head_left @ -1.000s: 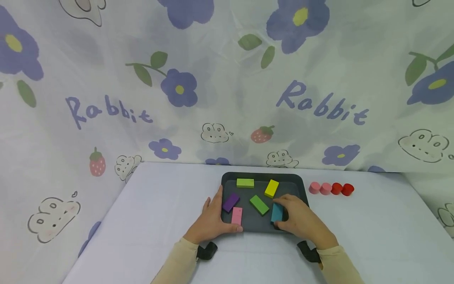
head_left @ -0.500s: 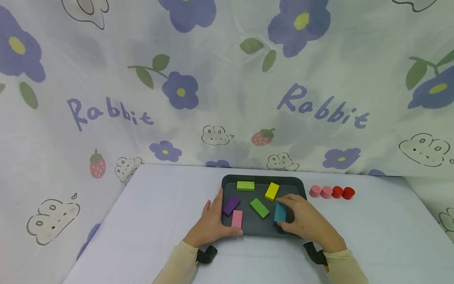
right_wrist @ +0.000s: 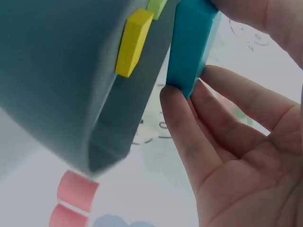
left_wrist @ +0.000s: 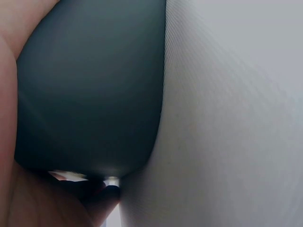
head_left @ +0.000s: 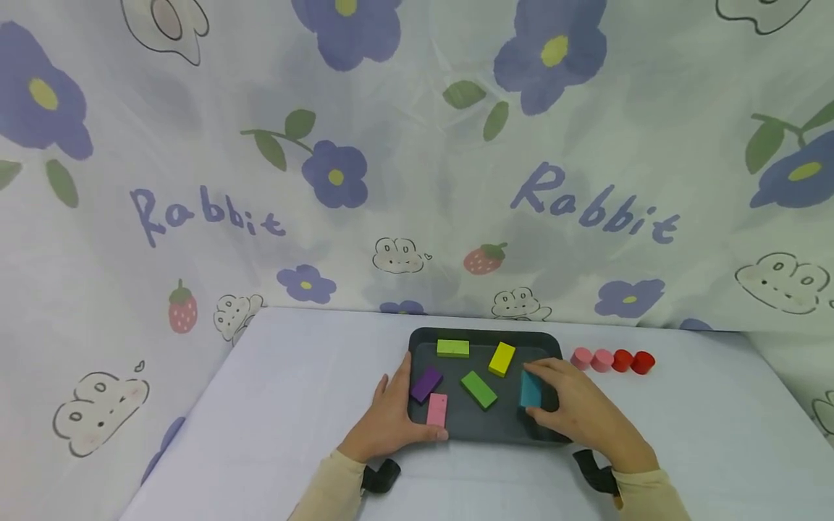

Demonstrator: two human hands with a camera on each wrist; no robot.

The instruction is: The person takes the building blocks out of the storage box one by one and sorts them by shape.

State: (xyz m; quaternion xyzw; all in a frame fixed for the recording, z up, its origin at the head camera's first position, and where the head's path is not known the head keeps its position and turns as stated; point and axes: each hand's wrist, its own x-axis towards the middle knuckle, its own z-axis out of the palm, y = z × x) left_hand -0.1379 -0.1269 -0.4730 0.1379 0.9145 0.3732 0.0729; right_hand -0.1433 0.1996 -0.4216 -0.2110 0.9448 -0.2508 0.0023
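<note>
1. Clearly, the right hand (head_left: 576,405) pinched a blue rectangular block (head_left: 531,391), its thumb at the near end and its fingertips at the far end.
2. In the right wrist view the palm showed, with fingertips set against one end of the block and the thumb against the other.
3. The block was over the right part of a dark grey rectangular tray (head_left: 469,428) with rounded corners; whether it touched the tray's floor could not be told.
4. The left hand (head_left: 389,420) was spread round the tray's near left corner, fingers lying along the left side, thumb stretched along the near rim.
5. Close to that thumb lay a pink rectangular block (head_left: 437,411); nearer the fingers, a purple rectangular block (head_left: 426,384) lay tilted.
6. Between the hands a green rectangular block (head_left: 478,390) lay slantwise, with a yellow rectangular block (head_left: 502,359) and a lime-green rectangular block (head_left: 452,349) farther back.
7. Both forearms, in beige sleeves (head_left: 327,486), angled inward from the near side.
8. Right of the tray, two pink cylinders (head_left: 581,359) and two red cylinders (head_left: 643,362) sat in a row on the white tabletop (head_left: 313,383).
</note>
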